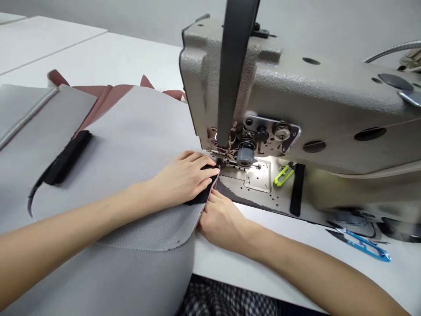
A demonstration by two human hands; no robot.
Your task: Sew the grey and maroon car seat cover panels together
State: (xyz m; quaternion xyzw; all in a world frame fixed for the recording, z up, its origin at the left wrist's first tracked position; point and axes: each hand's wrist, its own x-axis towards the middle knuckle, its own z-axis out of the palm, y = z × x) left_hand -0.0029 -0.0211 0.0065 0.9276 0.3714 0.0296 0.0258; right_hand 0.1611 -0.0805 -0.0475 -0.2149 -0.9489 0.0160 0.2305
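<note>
here, the left hand (pixel 190 179) lies palm down with its fingers spread and slightly bent, pressing a black strip (pixel 205 188) onto the grey fabric (pixel 144 131); its forearm reaches in from the lower left, crossing over the cloth. the right hand (pixel 222 217) is curled at the fabric's edge, just below the left fingertips, its thumb and fingers pinching that edge; its forearm slants in from the lower right over the white table (pixel 263 228). the grey fabric extends to the left of both sets of fingers and drapes toward the wearer, with reddish material (pixel 108 103) showing along its far edge. immediately beyond the left fingertips stands the needle area of the sewing machine (pixel 296 87). a black bundle (pixel 67 158) rests on the cloth, well to the left of the left fingers. to the right of the right fingers lie yellow-green snips (pixel 283 174) and, farther off, blue snips (pixel 366 246).
</note>
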